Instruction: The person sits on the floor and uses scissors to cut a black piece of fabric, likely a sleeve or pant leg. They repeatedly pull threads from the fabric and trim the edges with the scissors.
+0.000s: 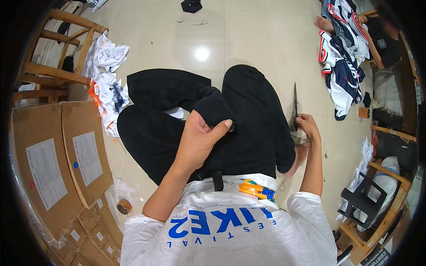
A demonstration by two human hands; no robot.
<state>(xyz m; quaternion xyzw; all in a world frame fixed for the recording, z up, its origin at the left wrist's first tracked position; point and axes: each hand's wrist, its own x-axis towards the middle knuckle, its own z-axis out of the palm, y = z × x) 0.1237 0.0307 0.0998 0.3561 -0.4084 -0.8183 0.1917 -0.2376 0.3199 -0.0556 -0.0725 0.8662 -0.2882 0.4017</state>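
Observation:
I sit on the floor with my legs folded in black trousers (151, 137). A black cloth piece (168, 86) with a straight edge drapes over my lap. My left hand (195, 137) is closed on a bunched part of this cloth, with the thumb pressed on top. To the right of my knee, my right hand (309, 127) grips a pair of scissors (295, 98) by the handles. The blades point away from me and look closed. Something clear like plastic (299, 139) shows beside my right foot (301, 157).
Cardboard boxes (86, 146) stack up at the left, below a wooden frame (57, 73) and white cloths (108, 84). Another person (384, 42) sits at the far right by patterned jerseys (341, 71). A black plastic stool (364, 199) lies at the lower right. Tape rolls (124, 206) rest on the floor.

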